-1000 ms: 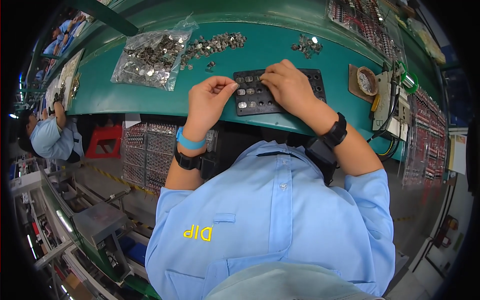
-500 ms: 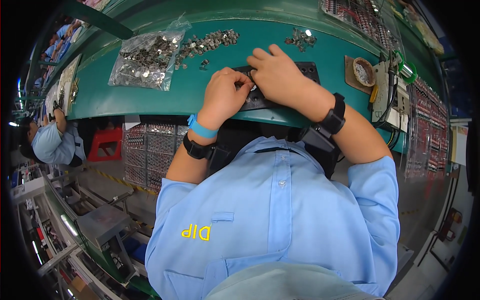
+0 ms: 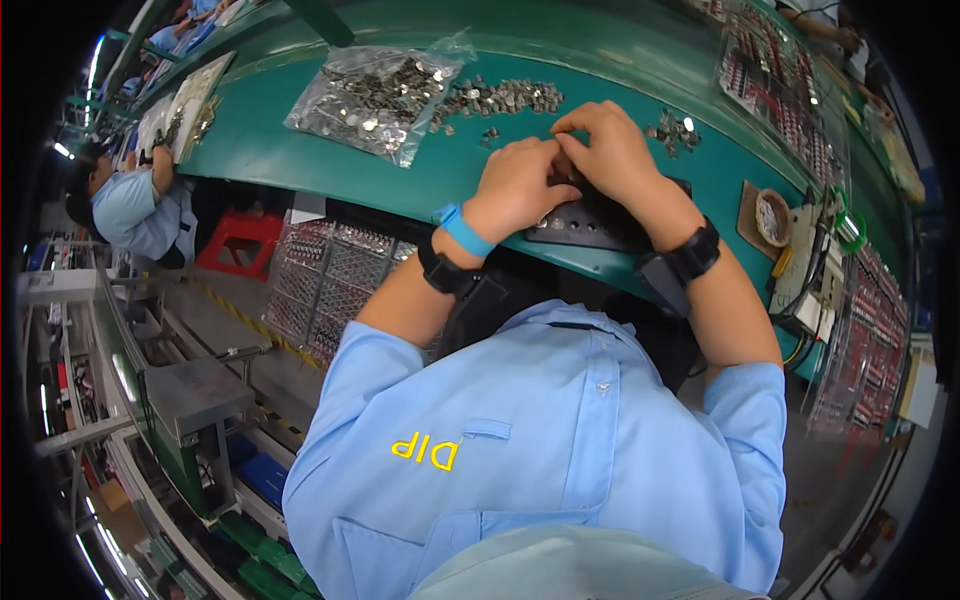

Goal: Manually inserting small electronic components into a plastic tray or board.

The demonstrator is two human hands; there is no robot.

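Observation:
My left hand (image 3: 520,187) and my right hand (image 3: 612,150) meet over the far edge of a black block with small holes (image 3: 580,228), which lies near the table's front edge. Both hands have bent fingers, with fingertips pressed together; whatever is pinched there is too small or too covered to tell. Beyond them, a heap of small silvery metal parts (image 3: 500,97) spreads from the mouth of a clear plastic bag (image 3: 385,95) full of like parts. A smaller cluster of metal parts (image 3: 676,132) lies right of my right hand.
On the right a small round bowl (image 3: 772,217) sits on a brown board, beside a boxy unit with a green solder wire spool (image 3: 850,228). Clear trays of red and silver parts (image 3: 785,90) stand behind. A co-worker (image 3: 140,205) sits far left near a red stool (image 3: 240,242).
The view has shifted, so the table and bag appear farther right. My hands have moved from over the middle of the black block to its far edge, fingertips now meeting.

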